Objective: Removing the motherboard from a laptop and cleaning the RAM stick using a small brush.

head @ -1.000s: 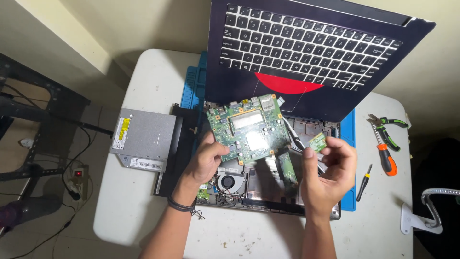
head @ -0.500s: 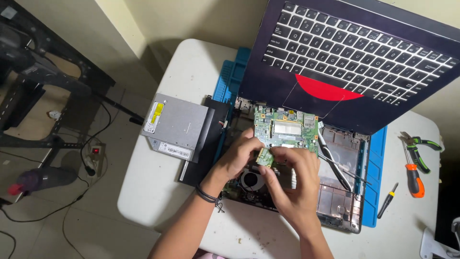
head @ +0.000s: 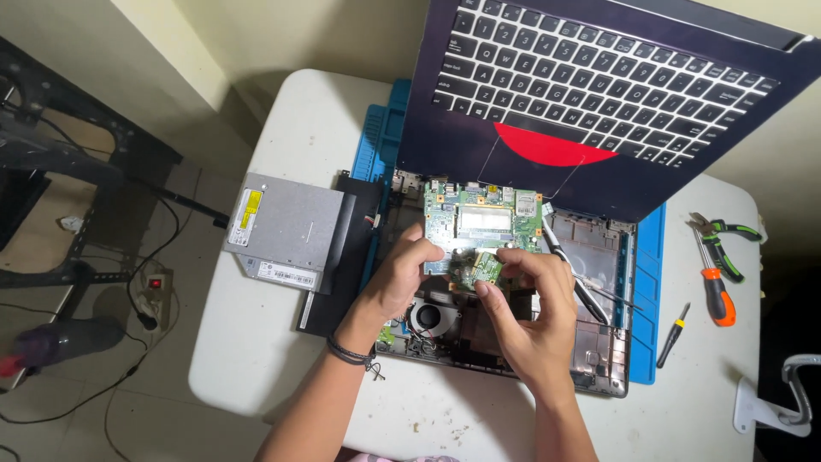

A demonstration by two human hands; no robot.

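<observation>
A green motherboard (head: 479, 224) lies in the open base (head: 599, 257) of a dismantled laptop. My left hand (head: 400, 278) grips the board's near left edge. My right hand (head: 534, 308) pinches a small green circuit card (head: 486, 268) against the board's lower middle. A round cooling fan (head: 428, 316) shows just below the board, between my wrists. The keyboard cover (head: 590, 94) with its red touchpad patch stands tilted up behind the base.
A grey optical drive (head: 286, 229) rests on a black panel (head: 346, 257) at the left of the white table (head: 282, 359). A blue mat (head: 646, 282) lies under the laptop. Green-handled pliers (head: 718, 231), an orange-handled screwdriver (head: 717, 291) and a small screwdriver (head: 673, 335) lie to the right.
My right hand has brought the small card from the right side of the base onto the motherboard. The view has shifted left, and my left hand stays on the board's edge.
</observation>
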